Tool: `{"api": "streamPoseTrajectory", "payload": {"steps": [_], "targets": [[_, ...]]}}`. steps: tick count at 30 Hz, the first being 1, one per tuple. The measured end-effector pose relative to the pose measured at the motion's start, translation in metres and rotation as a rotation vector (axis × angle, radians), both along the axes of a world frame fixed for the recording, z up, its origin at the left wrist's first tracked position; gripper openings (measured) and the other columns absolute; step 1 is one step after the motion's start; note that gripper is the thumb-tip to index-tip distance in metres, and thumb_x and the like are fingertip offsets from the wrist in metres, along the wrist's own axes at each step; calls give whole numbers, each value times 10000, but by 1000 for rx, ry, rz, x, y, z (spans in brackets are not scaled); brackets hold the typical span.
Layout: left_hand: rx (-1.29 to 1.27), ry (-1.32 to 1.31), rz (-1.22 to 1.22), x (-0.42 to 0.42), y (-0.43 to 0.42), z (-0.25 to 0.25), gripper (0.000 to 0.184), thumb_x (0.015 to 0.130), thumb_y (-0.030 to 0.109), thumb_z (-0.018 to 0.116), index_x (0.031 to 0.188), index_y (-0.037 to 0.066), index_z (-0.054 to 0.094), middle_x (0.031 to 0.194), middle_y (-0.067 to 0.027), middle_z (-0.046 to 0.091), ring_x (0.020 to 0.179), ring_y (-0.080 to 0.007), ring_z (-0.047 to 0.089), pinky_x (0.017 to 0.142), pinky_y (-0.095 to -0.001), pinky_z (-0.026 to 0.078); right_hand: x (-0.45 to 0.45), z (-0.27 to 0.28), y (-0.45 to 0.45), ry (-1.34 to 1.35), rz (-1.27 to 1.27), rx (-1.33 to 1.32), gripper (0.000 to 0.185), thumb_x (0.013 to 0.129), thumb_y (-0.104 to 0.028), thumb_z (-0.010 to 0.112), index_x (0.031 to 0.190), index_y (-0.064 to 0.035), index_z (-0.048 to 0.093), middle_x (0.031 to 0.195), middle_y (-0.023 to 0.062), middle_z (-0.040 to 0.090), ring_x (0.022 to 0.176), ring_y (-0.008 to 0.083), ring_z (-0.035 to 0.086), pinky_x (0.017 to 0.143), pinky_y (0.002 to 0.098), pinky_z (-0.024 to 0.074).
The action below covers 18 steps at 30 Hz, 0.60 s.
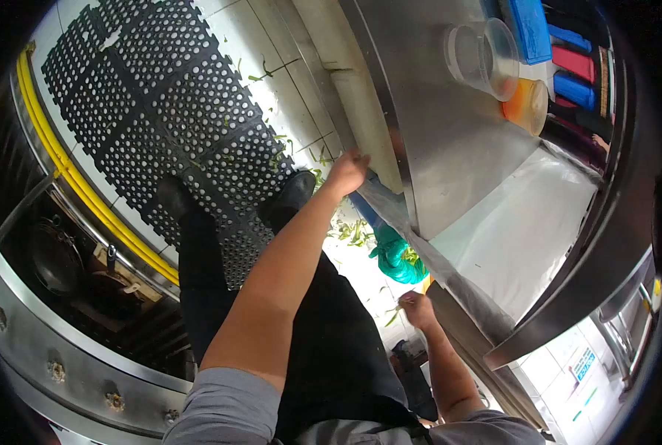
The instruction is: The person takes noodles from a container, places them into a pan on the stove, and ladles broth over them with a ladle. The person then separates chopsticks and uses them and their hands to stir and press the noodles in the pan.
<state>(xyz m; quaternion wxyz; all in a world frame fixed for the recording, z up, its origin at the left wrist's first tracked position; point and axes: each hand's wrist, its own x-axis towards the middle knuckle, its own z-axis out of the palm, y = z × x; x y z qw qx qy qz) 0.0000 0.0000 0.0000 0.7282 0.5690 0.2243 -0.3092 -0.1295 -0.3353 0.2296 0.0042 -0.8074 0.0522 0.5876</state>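
My left hand [348, 174] is stretched forward to the counter's front edge, its fingers closed where the end of a clear plastic sheet [461, 293] hangs down. The sheet appears to be pinched in it. Lower and nearer my body, my right hand [418, 309] has its fingers curled together. A thin green scrap shows by its fingertips; what they grip, if anything, I cannot make out. Between the two hands, below the counter edge, is a green bag [396, 256] with leafy green scraps at its mouth.
On the steel counter [449, 141] stand a clear round tub [500, 59] and a tub of orange contents [524, 106]. Blue and red containers [572, 67] lie beyond. Green trimmings [353, 233] litter the tiles beside a black perforated mat [175, 96]. A yellow hose [45, 137] runs along the stove side.
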Motion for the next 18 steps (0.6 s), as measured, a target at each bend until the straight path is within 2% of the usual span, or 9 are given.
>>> {"api": "streamPoseTrajectory", "payload": {"steps": [2, 3, 4, 5, 7, 9, 11, 15, 18], "targets": [[-251, 90, 374, 16, -4, 30, 784, 827, 506, 587, 1358, -2, 313, 1280, -280, 455, 1164, -345, 478, 970, -354, 371, -5, 1, -22, -298, -271, -49, 478, 841, -260, 616, 1226, -3, 495, 1088, 206, 607, 1000, 339, 593, 893, 342, 451], [-298, 104, 377, 24, -35, 22, 784, 827, 506, 587, 1358, -2, 313, 1280, -280, 455, 1164, -345, 478, 970, -354, 371, -6, 6, -34, -516, -455, -27, 526, 834, -273, 624, 1222, 48, 473, 1095, 240, 589, 1030, 346, 576, 903, 360, 445], [-226, 189, 460, 33, -41, 15, 784, 827, 515, 583, 1338, -21, 324, 1251, -279, 475, 1163, -338, 477, 967, -360, 372, -3, 6, 2, -603, -287, -116, 620, 817, -317, 642, 1224, 104, 437, 1129, 288, 551, 1121, 347, 523, 926, 383, 430], [-158, 282, 541, 36, -46, 9, 787, 827, 524, 579, 1317, -40, 335, 1222, -278, 494, 1163, -331, 476, 963, -366, 373, -23, -12, -25, -675, 32, -20, 649, 806, -340, 656, 1241, 83, 428, 1179, 289, 521, 1162, 353, 489, 935, 394, 423], [-184, 228, 626, 38, -57, -7, 776, 825, 538, 572, 1307, -25, 346, 1216, -268, 497, 1163, -324, 472, 958, -369, 372, -15, -7, 36, -206, 27, -106, 601, 816, -291, 654, 1244, 67, 430, 1206, 266, 512, 1156, 367, 489, 951, 391, 410], [-221, 167, 704, 38, -54, -12, 765, 824, 552, 565, 1297, -11, 357, 1209, -257, 500, 1164, -316, 469, 953, -371, 372, -7, -13, 92, -87, -123, 220, 482, 837, -146, 627, 1250, 26, 447, 1254, 223, 505, 1171, 315, 498, 956, 371, 414], [-336, 298, 426, 34, -31, -4, 754, 829, 613, 503, 1290, 33, 367, 1231, -202, 486, 1131, -280, 476, 911, -383, 384, 13, -29, 143, -441, 94, 445, 500, 842, -175, 613, 1254, 43, 433, 1288, 219, 475, 1181, 365, 467, 997, 385, 365], [-472, 291, 479, -1, -21, -22, 702, 861, 658, 386, 1311, 120, 362, 1167, -100, 523, 1031, -214, 495, 861, -392, 375, 80, -95, 178, -924, 286, 511, 563, 897, -215, 518, 1336, 73, 316, 1319, 284, 408, 1237, 382, 394, 1028, 421, 316], [-433, 325, 624, -50, -12, -35, 694, 862, 676, 329, 1220, 92, 440, 1159, -80, 535, 1026, -208, 503, 833, -385, 393, 110, -137, 186, -901, 210, 333, 588, 931, -316, 439, 1319, 106, 308, 1290, 326, 411, 1223, 410, 398, 1030, 427, 307]]}}
